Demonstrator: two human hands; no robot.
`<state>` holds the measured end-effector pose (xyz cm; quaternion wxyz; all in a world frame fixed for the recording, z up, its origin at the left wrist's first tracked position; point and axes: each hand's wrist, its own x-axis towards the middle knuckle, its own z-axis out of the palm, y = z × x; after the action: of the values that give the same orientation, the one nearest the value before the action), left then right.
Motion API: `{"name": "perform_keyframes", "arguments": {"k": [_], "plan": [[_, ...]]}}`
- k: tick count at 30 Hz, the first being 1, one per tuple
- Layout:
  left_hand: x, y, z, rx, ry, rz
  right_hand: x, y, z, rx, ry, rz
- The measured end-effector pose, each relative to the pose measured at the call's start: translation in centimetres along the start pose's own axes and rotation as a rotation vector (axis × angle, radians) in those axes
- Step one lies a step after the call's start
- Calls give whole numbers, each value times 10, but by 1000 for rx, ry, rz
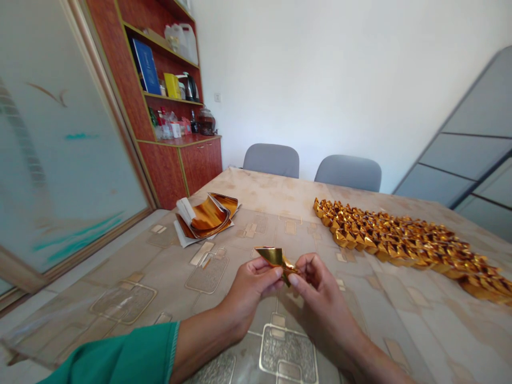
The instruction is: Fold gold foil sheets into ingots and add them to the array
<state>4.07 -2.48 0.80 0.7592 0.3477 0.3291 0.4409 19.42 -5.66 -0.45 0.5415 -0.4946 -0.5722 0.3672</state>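
Note:
A partly folded piece of gold foil paper (272, 256) is held just above the table in front of me. My left hand (254, 282) pinches its left side between thumb and fingers. My right hand (314, 282) pinches the crumpled right end, its thumb near the lower edge. The fingertips hide part of the folds. To the left lies a loose, curled stack of gold foil sheets (212, 216) with white backing. On the right, many small folded gold foil pieces (384, 232) stand packed together in long rows.
A patterned clear cover (124, 301) lies over the table. Two grey chairs (272, 159) (348, 172) stand at its far side against the white wall. A reddish wooden shelf cabinet (164, 165) with bottles and a kettle is at the back left, beside a frosted glass door (60, 160).

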Motion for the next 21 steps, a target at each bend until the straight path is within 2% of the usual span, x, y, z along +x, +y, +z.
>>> {"name": "perform_keyframes", "arguments": {"k": [6, 10, 12, 15, 21], "plan": [[1, -2, -1, -39, -6, 3, 2, 1, -3, 120, -73, 139], [1, -4, -2, 7, 28, 6, 1, -6, -3, 112, -19, 103], [2, -4, -2, 20, 32, 6, 1, -9, -4, 129, -41, 108], [3, -4, -3, 30, 1, 27, 3, -11, -5, 134, -98, 138], [3, -5, -5, 63, -41, 61, 3, -4, -5, 83, -22, 83]]}}
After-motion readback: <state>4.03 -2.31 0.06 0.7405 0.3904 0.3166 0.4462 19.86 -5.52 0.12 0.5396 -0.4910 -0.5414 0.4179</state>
